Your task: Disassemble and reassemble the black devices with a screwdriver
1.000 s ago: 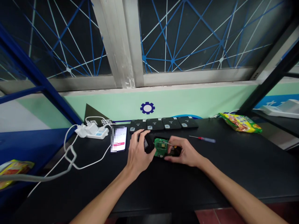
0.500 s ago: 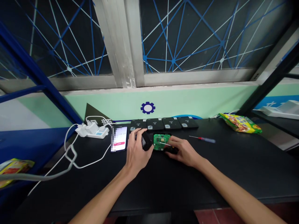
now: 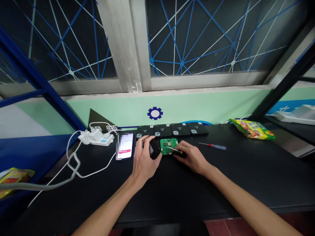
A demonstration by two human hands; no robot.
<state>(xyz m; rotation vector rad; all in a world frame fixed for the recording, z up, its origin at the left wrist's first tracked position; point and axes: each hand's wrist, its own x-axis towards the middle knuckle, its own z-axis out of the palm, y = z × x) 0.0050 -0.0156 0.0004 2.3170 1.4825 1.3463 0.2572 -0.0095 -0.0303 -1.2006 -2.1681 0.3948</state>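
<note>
My left hand point(image 3: 144, 154) is closed around a black plastic casing point(image 3: 154, 149), which is tilted with its ported edge facing me. Beside it lies a green circuit board point(image 3: 169, 144) in a dark shell. At the board's right side is my right hand point(image 3: 193, 155), curled around a screwdriver point(image 3: 180, 152). Its thin metal shaft points left across the board, and most of the dark handle is hidden in my fingers. Whether the tip touches the board, I cannot tell.
Several black boxes point(image 3: 162, 130) stand in a row behind the board. To the left are a lit phone point(image 3: 126, 147) and a white power strip point(image 3: 102, 141) with cables. A second screwdriver point(image 3: 214, 146) and a snack bag point(image 3: 253, 129) lie to the right on the black table point(image 3: 172, 196).
The circuit board has shifted slightly away from me, toward the row of boxes. My right hand has moved a little with the screwdriver; my left hand keeps its grip on the casing.
</note>
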